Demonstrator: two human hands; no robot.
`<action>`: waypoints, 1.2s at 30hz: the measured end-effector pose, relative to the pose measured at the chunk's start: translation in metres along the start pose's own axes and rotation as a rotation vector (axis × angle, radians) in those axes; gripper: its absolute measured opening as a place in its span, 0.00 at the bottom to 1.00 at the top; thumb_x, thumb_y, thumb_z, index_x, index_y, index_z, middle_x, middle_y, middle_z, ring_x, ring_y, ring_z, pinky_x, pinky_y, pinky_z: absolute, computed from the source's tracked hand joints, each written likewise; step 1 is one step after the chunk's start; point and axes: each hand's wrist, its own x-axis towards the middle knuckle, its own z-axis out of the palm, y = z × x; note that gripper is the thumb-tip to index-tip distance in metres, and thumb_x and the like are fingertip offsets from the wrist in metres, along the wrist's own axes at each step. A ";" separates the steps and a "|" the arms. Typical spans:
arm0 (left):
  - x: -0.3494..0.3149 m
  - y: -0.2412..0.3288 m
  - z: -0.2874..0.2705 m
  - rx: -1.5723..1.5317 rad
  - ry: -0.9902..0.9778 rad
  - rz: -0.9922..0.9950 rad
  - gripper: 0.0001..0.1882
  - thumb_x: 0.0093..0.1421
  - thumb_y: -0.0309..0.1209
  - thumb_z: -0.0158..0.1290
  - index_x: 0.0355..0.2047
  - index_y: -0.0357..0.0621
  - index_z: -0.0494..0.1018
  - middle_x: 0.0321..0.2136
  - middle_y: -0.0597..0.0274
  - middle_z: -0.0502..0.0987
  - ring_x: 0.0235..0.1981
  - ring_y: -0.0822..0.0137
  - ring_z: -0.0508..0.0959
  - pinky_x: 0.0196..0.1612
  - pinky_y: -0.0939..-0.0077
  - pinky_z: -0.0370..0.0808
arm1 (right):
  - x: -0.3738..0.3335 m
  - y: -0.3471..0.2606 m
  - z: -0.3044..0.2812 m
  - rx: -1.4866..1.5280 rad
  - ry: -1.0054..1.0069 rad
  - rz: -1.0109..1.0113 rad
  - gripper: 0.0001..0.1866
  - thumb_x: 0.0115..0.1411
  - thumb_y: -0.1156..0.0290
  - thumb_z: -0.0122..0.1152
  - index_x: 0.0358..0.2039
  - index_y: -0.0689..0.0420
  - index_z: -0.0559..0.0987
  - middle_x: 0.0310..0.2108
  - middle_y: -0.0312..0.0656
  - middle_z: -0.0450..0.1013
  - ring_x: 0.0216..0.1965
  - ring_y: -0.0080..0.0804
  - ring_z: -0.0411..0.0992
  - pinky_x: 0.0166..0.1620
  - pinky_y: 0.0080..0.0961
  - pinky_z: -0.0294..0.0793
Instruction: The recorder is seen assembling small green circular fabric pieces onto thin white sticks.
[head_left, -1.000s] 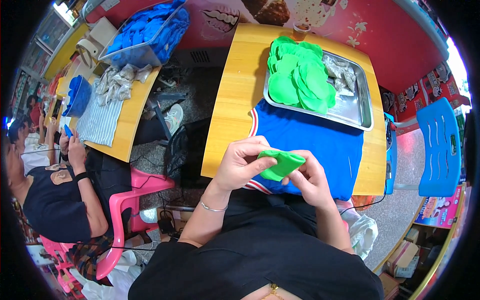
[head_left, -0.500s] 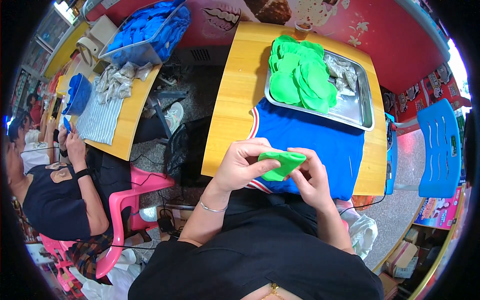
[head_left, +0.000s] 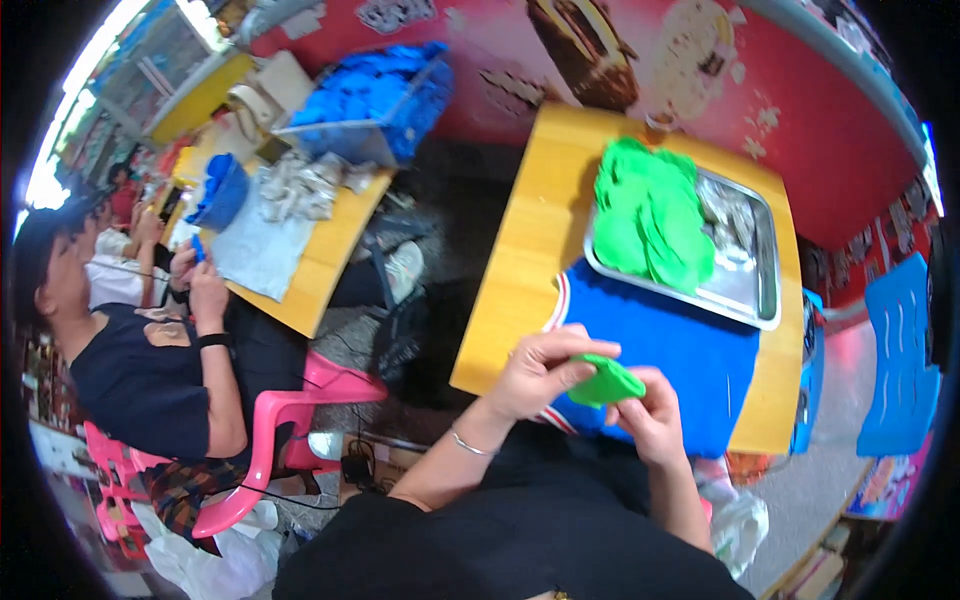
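Observation:
A small green fabric piece (head_left: 612,381) is pinched between my two hands just above the near edge of a blue cloth (head_left: 680,350) on the wooden table (head_left: 520,270). My left hand (head_left: 545,372) grips its left end with the thumb on top. My right hand (head_left: 652,412) holds its right end from below. A bracelet sits on my left wrist. Farther back on the table, a metal tray (head_left: 760,300) holds a pile of green fabric pieces (head_left: 650,215) and some silvery wrappers.
Another person (head_left: 130,360) sits at the left on a pink chair (head_left: 290,410), working at a second wooden table (head_left: 320,260) with a grey cloth, silver pieces and a basket of blue pieces (head_left: 370,100). A blue chair (head_left: 900,370) stands at the right.
My hands and the green piece have stayed almost still; the fingers have shifted slightly on the fabric.

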 end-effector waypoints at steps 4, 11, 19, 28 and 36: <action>0.001 -0.002 0.007 0.067 0.015 0.062 0.12 0.58 0.29 0.53 0.41 0.39 0.76 0.23 0.68 0.68 0.28 0.75 0.67 0.31 0.84 0.63 | -0.002 0.002 -0.004 -0.101 0.049 -0.081 0.07 0.60 0.77 0.51 0.39 0.62 0.74 0.26 0.39 0.73 0.22 0.18 0.67 0.24 0.14 0.62; 0.009 0.002 0.024 0.104 0.060 0.141 0.12 0.58 0.32 0.54 0.39 0.39 0.78 0.25 0.68 0.67 0.29 0.76 0.66 0.32 0.86 0.64 | -0.004 -0.021 -0.014 -0.217 0.054 -0.212 0.07 0.58 0.79 0.51 0.36 0.63 0.76 0.27 0.41 0.74 0.23 0.19 0.68 0.24 0.14 0.64; 0.021 -0.003 0.039 -0.016 0.125 0.178 0.12 0.60 0.34 0.52 0.36 0.37 0.78 0.25 0.67 0.70 0.28 0.76 0.67 0.32 0.84 0.65 | 0.000 -0.030 -0.034 0.036 -0.072 -0.080 0.08 0.60 0.74 0.52 0.40 0.61 0.73 0.23 0.39 0.72 0.22 0.19 0.66 0.22 0.13 0.61; 0.028 -0.013 0.050 0.085 0.141 0.158 0.09 0.57 0.27 0.55 0.36 0.36 0.78 0.24 0.66 0.70 0.26 0.76 0.68 0.28 0.86 0.63 | -0.001 -0.044 -0.054 -0.359 -0.051 -0.272 0.10 0.59 0.81 0.49 0.42 0.62 0.71 0.25 0.38 0.71 0.24 0.20 0.69 0.24 0.14 0.65; 0.026 -0.011 0.053 0.103 0.074 0.203 0.09 0.55 0.25 0.56 0.36 0.37 0.78 0.24 0.65 0.71 0.26 0.75 0.69 0.28 0.86 0.64 | -0.008 -0.045 -0.050 -0.124 -0.072 -0.145 0.14 0.59 0.81 0.48 0.45 0.62 0.74 0.25 0.38 0.71 0.25 0.21 0.69 0.29 0.17 0.69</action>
